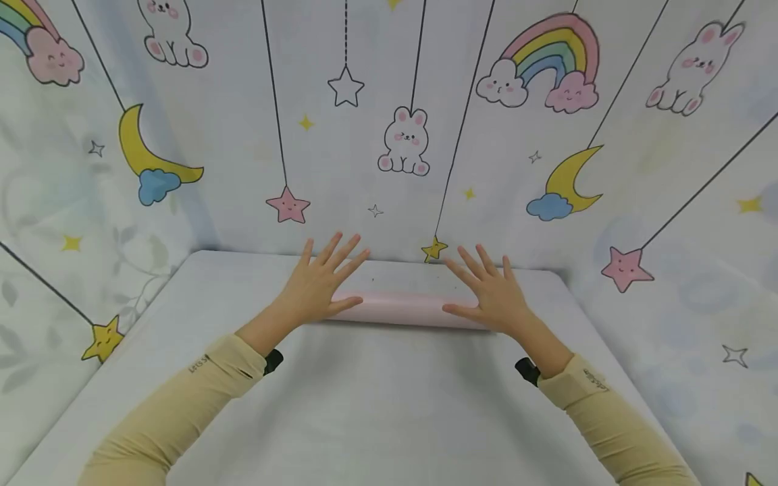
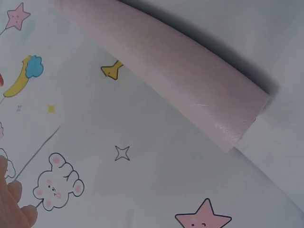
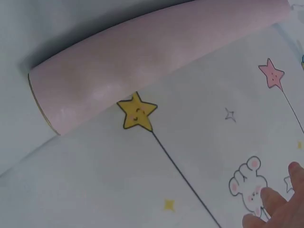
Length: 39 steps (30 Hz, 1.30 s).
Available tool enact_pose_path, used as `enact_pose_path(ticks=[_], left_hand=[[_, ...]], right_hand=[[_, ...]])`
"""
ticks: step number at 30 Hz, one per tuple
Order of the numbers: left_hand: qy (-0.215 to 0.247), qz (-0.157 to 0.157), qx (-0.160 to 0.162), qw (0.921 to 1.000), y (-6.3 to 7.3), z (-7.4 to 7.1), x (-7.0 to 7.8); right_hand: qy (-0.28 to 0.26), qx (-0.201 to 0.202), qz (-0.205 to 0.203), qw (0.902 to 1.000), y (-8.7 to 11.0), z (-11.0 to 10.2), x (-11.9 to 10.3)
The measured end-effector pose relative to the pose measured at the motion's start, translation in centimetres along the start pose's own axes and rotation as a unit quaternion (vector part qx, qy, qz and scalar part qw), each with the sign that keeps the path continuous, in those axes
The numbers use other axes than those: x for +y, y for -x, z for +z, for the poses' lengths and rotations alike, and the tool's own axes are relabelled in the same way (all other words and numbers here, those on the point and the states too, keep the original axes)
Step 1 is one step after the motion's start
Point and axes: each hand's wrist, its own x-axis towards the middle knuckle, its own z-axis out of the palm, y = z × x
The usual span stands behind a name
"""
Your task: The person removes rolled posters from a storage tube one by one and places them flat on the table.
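Note:
A pale pink roll [image 1: 401, 310] lies crosswise near the back edge of the white table. Its left part is overlapped by my left hand [image 1: 322, 280] in the head view, with fingers spread and straight. Over the right part my right hand [image 1: 495, 300] is likewise spread, its thumb pointing inward. Neither hand holds anything. In the left wrist view the roll [image 2: 175, 71] runs diagonally, one end showing, and some fingertips [image 2: 16, 209] appear at the lower left. The right wrist view shows the roll's other end [image 3: 47, 104] and fingers [image 3: 275, 202] at the lower right.
The white table [image 1: 377, 405] stretches toward me in front of the roll. Behind it rises a white backdrop with printed bunnies [image 1: 406, 143], stars, moons and rainbows [image 1: 553, 54]. Dark wrist cameras [image 1: 527, 371] sit at both cuffs.

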Motion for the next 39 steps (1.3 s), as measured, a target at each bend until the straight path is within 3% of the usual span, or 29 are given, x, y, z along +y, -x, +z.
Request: enact_pose_path(ticks=[9, 20, 39], left_hand=[[0.010, -0.017, -0.016, 0.9997, 0.6, 2.2, -0.4], [0.026, -0.032, -0.051, 0.9978, 1.2, 5.0, -1.4], [0.107, -0.070, -0.074, 0.9890, 2.3, 9.0, -2.1]], right_hand=[[0.005, -0.001, 0.013, 0.9999, 0.1, 1.5, 0.7], [-0.013, -0.029, 0.028, 0.9991, 0.1, 4.0, 1.9], [-0.034, -0.049, 0.043, 0.9973, 0.8, 7.6, 3.0]])
